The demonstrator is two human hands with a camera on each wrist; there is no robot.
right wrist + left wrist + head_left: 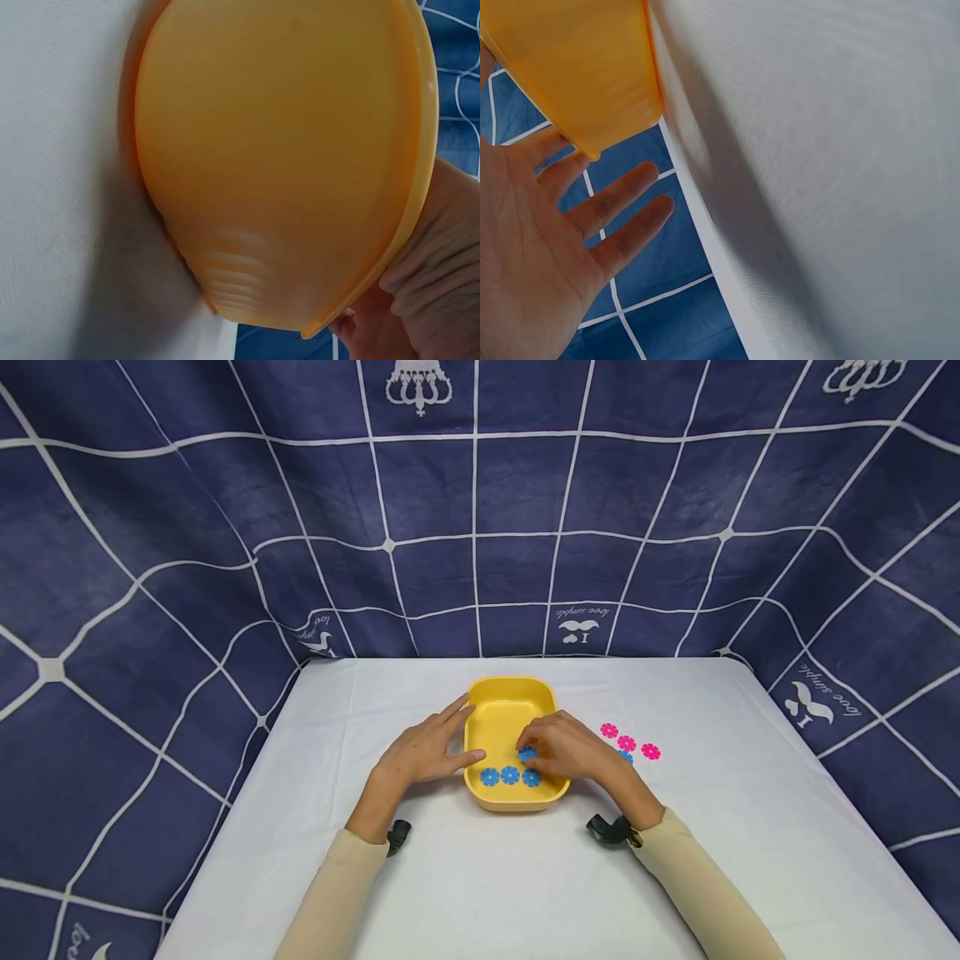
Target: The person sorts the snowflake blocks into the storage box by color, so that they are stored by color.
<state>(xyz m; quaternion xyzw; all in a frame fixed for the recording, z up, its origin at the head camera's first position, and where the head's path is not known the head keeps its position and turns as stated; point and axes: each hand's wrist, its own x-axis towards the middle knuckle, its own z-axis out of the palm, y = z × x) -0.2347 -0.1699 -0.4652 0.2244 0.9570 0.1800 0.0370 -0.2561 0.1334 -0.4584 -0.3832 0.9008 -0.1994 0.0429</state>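
A yellow plastic tray (491, 727) with raised walls sits on the table in the head view. Three blue flower-shaped discs (510, 775) lie in a row along its near end. My right hand (567, 747) reaches over the tray's right wall and pinches another blue disc (527, 754) just above that row. My left hand (423, 750) is at the tray's left rim, fingers spread and straight, thumb tip over the edge. In the left wrist view, the left fingers (622, 199) extend beside the tray's outer wall (592, 67). The right fingertips are hidden behind the tray in the right wrist view.
Right of the tray, three pink flower-shaped discs (626, 743) lie on the white tablecloth (712, 810), with a blue disc (626, 757) partly covered by my right wrist. A dark blue checked curtain (525, 568) borders the table at the back and sides.
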